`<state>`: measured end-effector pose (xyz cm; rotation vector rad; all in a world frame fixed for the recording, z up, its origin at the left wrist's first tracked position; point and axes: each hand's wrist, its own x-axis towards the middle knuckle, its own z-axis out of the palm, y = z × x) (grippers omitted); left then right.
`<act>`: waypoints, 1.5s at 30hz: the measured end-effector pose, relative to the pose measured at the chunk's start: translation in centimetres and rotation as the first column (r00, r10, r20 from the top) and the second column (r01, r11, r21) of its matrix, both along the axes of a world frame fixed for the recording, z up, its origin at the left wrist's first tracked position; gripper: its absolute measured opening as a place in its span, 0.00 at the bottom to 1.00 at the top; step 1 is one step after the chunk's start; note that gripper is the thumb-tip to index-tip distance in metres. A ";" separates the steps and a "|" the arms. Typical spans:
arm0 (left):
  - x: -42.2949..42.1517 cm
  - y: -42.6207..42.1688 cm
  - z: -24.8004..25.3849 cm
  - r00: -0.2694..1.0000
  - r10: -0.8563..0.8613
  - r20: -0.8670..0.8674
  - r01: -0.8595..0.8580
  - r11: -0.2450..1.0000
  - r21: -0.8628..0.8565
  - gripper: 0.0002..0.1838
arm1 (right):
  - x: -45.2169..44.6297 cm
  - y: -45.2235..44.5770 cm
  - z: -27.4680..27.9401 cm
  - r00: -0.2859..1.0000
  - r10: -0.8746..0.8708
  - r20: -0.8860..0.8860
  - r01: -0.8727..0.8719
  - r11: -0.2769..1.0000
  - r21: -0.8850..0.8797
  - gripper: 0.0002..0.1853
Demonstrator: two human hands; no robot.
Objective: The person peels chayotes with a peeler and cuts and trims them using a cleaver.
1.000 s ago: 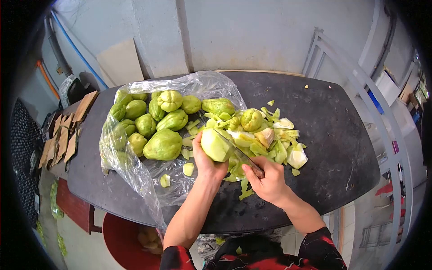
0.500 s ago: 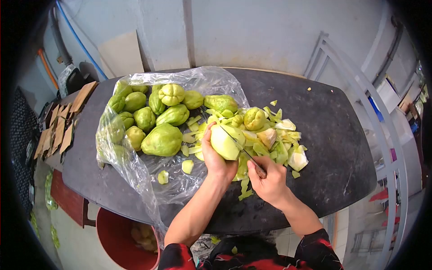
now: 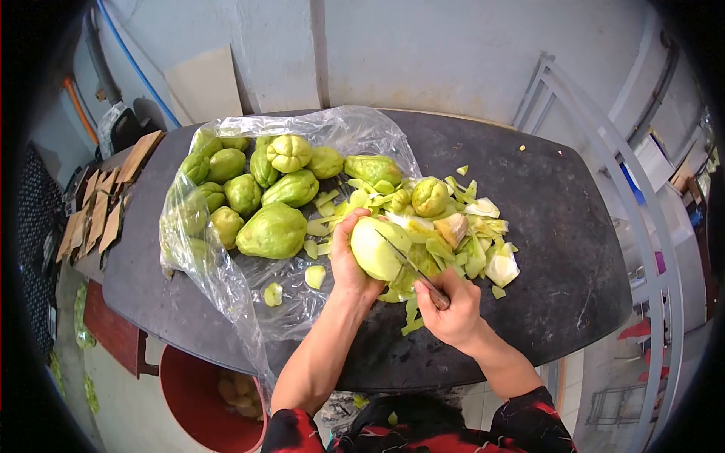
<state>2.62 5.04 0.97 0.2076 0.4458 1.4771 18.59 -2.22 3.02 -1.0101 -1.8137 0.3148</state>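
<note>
My left hand (image 3: 353,260) cups a pale, largely peeled chayote (image 3: 377,248) from its left side and below. In my right hand (image 3: 451,306) is the dark handle of a knife (image 3: 432,293), its thin blade lying along the right face of the chayote. Beyond and to the right of both hands spreads a pile of green peelings (image 3: 472,253). A small chayote (image 3: 430,197) rests on that pile. Several unpeeled chayotes (image 3: 273,231) lie to the left on and inside a clear plastic bag (image 3: 245,302).
The dark table (image 3: 559,249) has curved edges. Below its front left edge stands a red bin (image 3: 189,400) with pale pieces inside. Cardboard pieces (image 3: 109,196) lie off the left end. A grey metal railing (image 3: 604,136) runs along the right, and a wall (image 3: 423,60) is behind.
The chayote has moved slightly left and turned in my left hand. The knife has shifted a little lower along its right side, with my right hand close to where it was.
</note>
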 end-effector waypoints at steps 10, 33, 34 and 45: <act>0.0 -0.5 0.2 1.000 -0.029 -0.011 0.029 0.999 0.029 0.15 | -0.7 0.5 -0.7 0.999 0.024 -0.045 -0.019 0.993 0.118 0.10; -1.1 -1.4 0.0 0.919 -0.115 -0.378 0.249 0.912 0.326 0.32 | 2.4 0.8 0.3 0.948 0.107 -0.300 -0.237 0.865 -0.442 0.18; -0.8 -1.5 -0.1 0.919 -0.100 -0.382 0.231 0.920 0.315 0.31 | 2.4 1.0 -0.7 0.935 0.096 -0.341 -0.251 0.859 -0.446 0.18; -0.6 -2.0 0.6 0.909 -0.067 -0.411 0.200 0.935 0.292 0.30 | 2.6 1.2 -0.3 0.916 0.184 -0.356 -0.375 0.706 -0.600 0.25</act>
